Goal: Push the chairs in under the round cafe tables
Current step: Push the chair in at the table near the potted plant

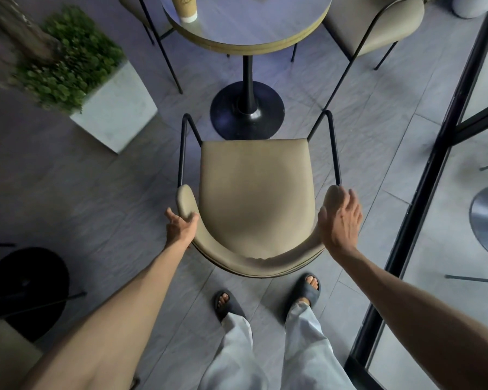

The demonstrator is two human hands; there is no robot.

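Note:
A beige padded chair (255, 190) with a thin black metal frame stands in front of me, its seat facing a round cafe table (254, 29). The chair's front edge lies just short of the table's black pedestal base (247, 109). My left hand (181, 228) cups the left end of the curved backrest from outside, thumb on the padding. Against the right end of the backrest rests my right hand (340, 220), fingers spread over the outside of the armrest. The seat is outside the tabletop's edge.
A paper cup (185, 8) stands on the table. Two more beige chairs (378, 26) flank the table. A concrete planter (116, 108) with green shrub sits at left. A black-framed glass wall (423, 192) runs along the right. Another black table base (26, 282) lies at lower left.

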